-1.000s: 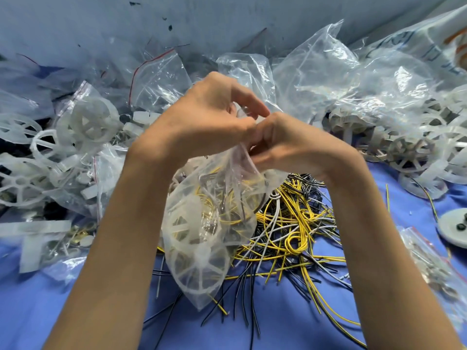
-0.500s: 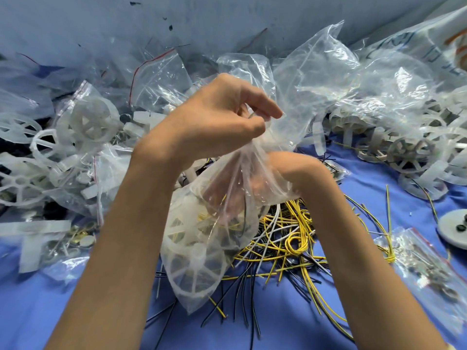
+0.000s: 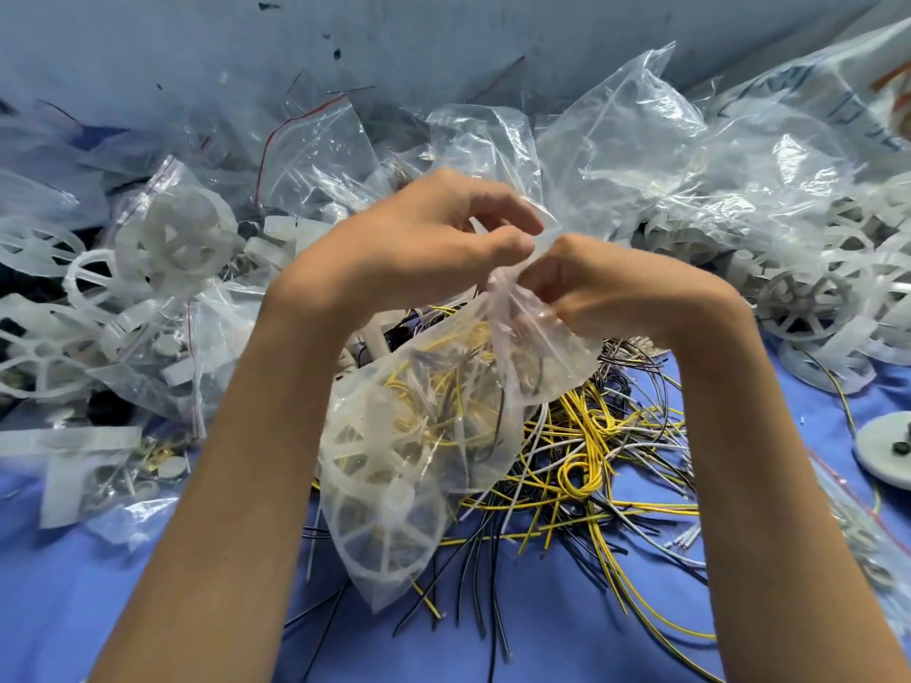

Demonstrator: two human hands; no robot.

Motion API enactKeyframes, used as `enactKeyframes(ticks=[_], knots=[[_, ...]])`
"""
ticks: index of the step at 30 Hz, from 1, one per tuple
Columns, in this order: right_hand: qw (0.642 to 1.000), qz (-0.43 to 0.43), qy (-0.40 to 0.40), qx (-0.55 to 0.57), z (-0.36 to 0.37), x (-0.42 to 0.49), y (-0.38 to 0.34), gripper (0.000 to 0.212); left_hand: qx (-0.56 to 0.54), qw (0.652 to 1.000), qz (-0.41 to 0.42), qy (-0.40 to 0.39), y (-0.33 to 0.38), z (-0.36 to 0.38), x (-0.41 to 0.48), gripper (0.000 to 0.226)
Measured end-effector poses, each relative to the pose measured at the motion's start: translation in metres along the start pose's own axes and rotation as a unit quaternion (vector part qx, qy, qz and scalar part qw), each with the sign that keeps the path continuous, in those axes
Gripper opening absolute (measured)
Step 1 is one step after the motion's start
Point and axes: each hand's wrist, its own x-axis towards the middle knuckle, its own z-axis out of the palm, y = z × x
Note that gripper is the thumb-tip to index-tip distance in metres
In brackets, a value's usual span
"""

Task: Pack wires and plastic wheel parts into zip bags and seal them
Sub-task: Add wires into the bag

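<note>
A clear zip bag (image 3: 424, 436) hangs in mid-air over the blue table, holding white plastic wheel parts and yellow wires. My left hand (image 3: 419, 248) pinches the bag's top edge between thumb and fingers. My right hand (image 3: 606, 288) grips the same top edge just to the right, fingers curled into the plastic. Under the bag lies a loose tangle of yellow, black and white wires (image 3: 586, 451).
Packed zip bags and loose white wheel parts (image 3: 162, 248) pile up at the left. Empty clear bags (image 3: 665, 155) and more wheels (image 3: 808, 308) lie at the right. A white disc (image 3: 887, 451) sits at the right edge. A bag of small parts (image 3: 862, 529) lies beside it.
My right hand came up out of the bag, where it was half a second ago, and now grips the top edge beside my left hand. The bag hangs slightly lower and to the right.
</note>
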Motion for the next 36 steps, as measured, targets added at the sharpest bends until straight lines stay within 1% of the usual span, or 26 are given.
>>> enactKeyframes(ticks=[1, 4, 5, 7, 8, 10, 12, 14, 15, 17, 18, 19, 20, 21, 22, 23, 24, 25, 28, 30, 33, 36], knots=[[1.000, -0.004, -0.007, -0.018, 0.000, 0.000, 0.001, 0.018, -0.004, 1.000, -0.001, -0.009, -0.001, 0.000, 0.000, 0.023], [0.999, 0.009, -0.029, 0.009, -0.003, -0.004, 0.005, 0.029, -0.041, 0.999, -0.017, -0.028, -0.006, -0.002, 0.001, 0.029], [0.999, 0.012, -0.034, 0.030, -0.004, -0.006, 0.007, 0.028, -0.055, 0.998, -0.022, -0.029, -0.009, -0.002, 0.001, 0.029], [0.994, 0.012, -0.044, 0.104, -0.007, -0.009, 0.011, 0.013, -0.059, 0.997, -0.029, -0.032, -0.015, -0.002, 0.003, 0.027], [0.988, 0.020, -0.041, 0.148, -0.008, -0.010, 0.014, 0.010, -0.048, 0.998, -0.035, -0.036, -0.019, -0.002, 0.004, 0.027], [0.974, 0.046, -0.021, 0.220, -0.010, -0.013, 0.021, 0.022, -0.021, 0.997, -0.053, -0.052, -0.030, -0.001, 0.008, 0.026], [0.967, 0.078, -0.017, 0.241, -0.011, -0.016, 0.025, 0.033, -0.002, 0.995, -0.082, -0.062, -0.043, -0.001, 0.012, 0.024], [0.964, 0.102, -0.009, 0.246, -0.012, -0.017, 0.025, 0.037, 0.043, 0.992, -0.115, -0.037, -0.059, -0.002, 0.016, 0.021], [0.964, 0.111, 0.002, 0.243, -0.014, -0.017, 0.025, 0.044, 0.082, 0.987, -0.137, -0.008, -0.069, -0.002, 0.019, 0.020], [0.963, 0.130, 0.020, 0.233, -0.017, -0.015, 0.023, 0.074, 0.164, 0.968, -0.183, 0.055, -0.085, -0.001, 0.020, 0.018], [0.961, 0.140, 0.026, 0.236, -0.019, -0.012, 0.021, 0.088, 0.185, 0.959, -0.203, 0.069, -0.090, 0.000, 0.019, 0.020], [0.961, 0.141, 0.030, 0.236, -0.020, -0.011, 0.017, 0.094, 0.193, 0.954, -0.219, 0.070, -0.093, 0.002, 0.018, 0.025], [0.967, 0.132, 0.038, 0.216, -0.019, -0.010, 0.012, 0.094, 0.196, 0.951, -0.230, 0.064, -0.095, 0.004, 0.018, 0.029], [0.979, 0.115, 0.047, 0.159, -0.018, -0.010, 0.010, 0.086, 0.201, 0.949, -0.237, 0.059, -0.096, 0.005, 0.017, 0.031], [0.992, 0.093, 0.045, 0.072, -0.017, -0.011, 0.010, 0.074, 0.208, 0.946, -0.242, 0.059, -0.096, 0.006, 0.017, 0.033], [0.996, 0.076, 0.033, -0.012, -0.017, -0.011, 0.009, 0.064, 0.215, 0.943, -0.247, 0.063, -0.096, 0.007, 0.016, 0.033], [0.995, 0.069, 0.024, -0.070, -0.015, -0.012, 0.008, 0.055, 0.221, 0.940, -0.250, 0.070, -0.097, 0.007, 0.016, 0.033], [0.992, 0.071, 0.016, -0.101, -0.015, -0.012, 0.008, 0.048, 0.228, 0.937, -0.254, 0.078, -0.097, 0.006, 0.015, 0.030], [0.987, 0.091, -0.002, -0.131, -0.013, -0.013, 0.007, 0.030, 0.238, 0.930, -0.264, 0.095, -0.099, 0.005, 0.014, 0.025], [0.988, 0.096, -0.003, -0.120, -0.013, -0.014, 0.006, 0.031, 0.236, 0.929, -0.268, 0.102, -0.099, 0.004, 0.014, 0.025], [0.992, 0.079, 0.008, -0.096, -0.013, -0.015, 0.004, 0.033, 0.239, 0.926, -0.265, 0.119, -0.099, 0.004, 0.015, 0.022], [0.992, 0.076, 0.008, -0.098, -0.014, -0.015, 0.004, 0.034, 0.244, 0.920, -0.264, 0.158, -0.102, 0.002, 0.016, 0.020]])
